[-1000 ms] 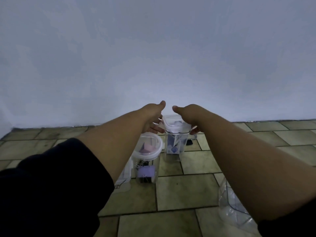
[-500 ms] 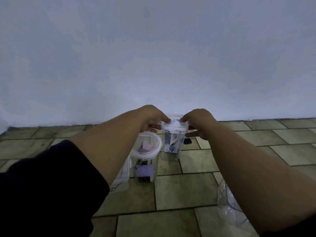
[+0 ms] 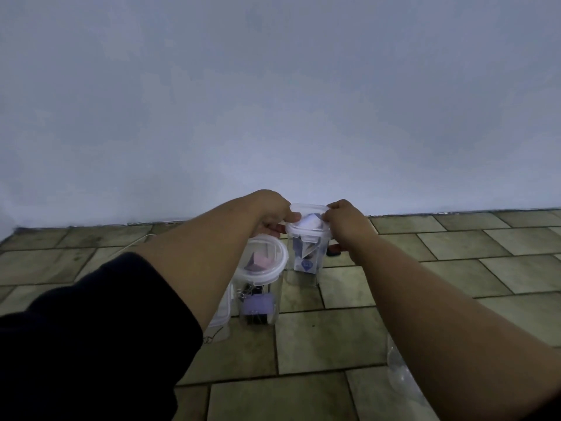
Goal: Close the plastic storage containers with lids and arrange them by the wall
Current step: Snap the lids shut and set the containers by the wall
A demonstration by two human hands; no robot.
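Tall clear container (image 3: pixel 307 259) stands on the tiled floor (image 3: pixel 328 338), near the foot of the plain pale wall (image 3: pixel 273 101). Left hand (image 3: pixel 271 212) and right hand (image 3: pixel 346 221) pinch its white lid (image 3: pixel 303 230) at opposite edges. Round-lidded container (image 3: pixel 262 278) just beside it, nearer the camera. Third container (image 3: pixel 221 317) half hidden under the left forearm. Clear tub (image 3: pixel 400 375) at lower right. Dim light.

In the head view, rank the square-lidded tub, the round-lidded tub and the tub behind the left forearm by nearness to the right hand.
1. Square-lidded tub: gripped by the right hand.
2. Round-lidded tub: next to its left.
3. Tub behind the left forearm: farthest left, half hidden.
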